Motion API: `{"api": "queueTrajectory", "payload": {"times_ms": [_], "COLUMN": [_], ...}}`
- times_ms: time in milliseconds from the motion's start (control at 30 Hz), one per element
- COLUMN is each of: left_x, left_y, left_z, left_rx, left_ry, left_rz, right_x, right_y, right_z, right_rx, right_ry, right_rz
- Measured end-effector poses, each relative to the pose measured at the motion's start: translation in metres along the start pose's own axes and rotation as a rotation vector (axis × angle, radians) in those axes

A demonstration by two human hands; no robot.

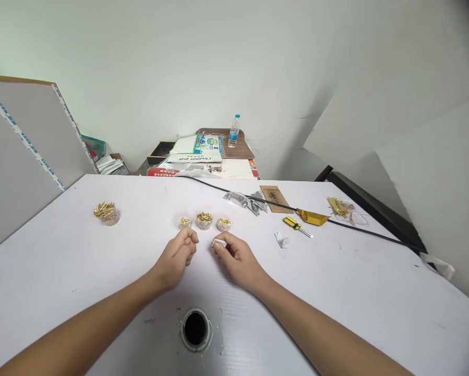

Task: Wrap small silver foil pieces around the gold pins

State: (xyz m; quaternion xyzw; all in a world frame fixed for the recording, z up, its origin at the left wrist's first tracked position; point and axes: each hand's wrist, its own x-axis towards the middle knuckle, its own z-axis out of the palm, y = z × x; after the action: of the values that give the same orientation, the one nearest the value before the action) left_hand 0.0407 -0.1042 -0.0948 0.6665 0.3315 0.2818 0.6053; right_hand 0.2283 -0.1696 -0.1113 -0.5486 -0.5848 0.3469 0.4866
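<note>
My right hand (236,257) pinches a small white piece (219,243) between thumb and fingers; what kind of thing it is cannot be made out. Beside it, my left hand (178,258) is closed, its fingers curled in, and whatever may be inside is hidden. Just beyond the hands stand three small clear cups of gold-coloured metal bits: the left cup (184,223), the middle cup (204,221) and the right cup (224,224). The left cup is close behind the left hand's knuckles.
A fuller cup (106,213) of gold pins stands far left. Towards the right lie a yellow-black screwdriver (297,226), crumpled paper (283,241), a black cable (357,226) and plastic bags (237,198). A round hole (195,328) with a pale rim is near me.
</note>
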Motion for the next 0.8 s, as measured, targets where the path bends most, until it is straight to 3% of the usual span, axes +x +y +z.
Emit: {"api": "queueTrajectory", "payload": {"times_ms": [167,400,800], "left_x": [0.0017,0.0020,0.0058], "left_y": [-0.0047,-0.0052,-0.0038], "left_z": [0.0062,0.0070,0.0016], "left_rx": [-0.114,-0.075,-0.191], "left_ry": [-0.045,-0.041,0.031], "left_rz": [-0.076,0.084,-0.031], "right_x": [-0.0015,0.0000,-0.0021], "right_y": [-0.0013,0.0000,0.0031], "right_z": [-0.0006,0.0007,0.0028], "right_rx": [0.015,0.028,0.085], "right_ry": [0.011,0.032,0.044], "right_rz": [0.013,-0.011,-0.023]}}
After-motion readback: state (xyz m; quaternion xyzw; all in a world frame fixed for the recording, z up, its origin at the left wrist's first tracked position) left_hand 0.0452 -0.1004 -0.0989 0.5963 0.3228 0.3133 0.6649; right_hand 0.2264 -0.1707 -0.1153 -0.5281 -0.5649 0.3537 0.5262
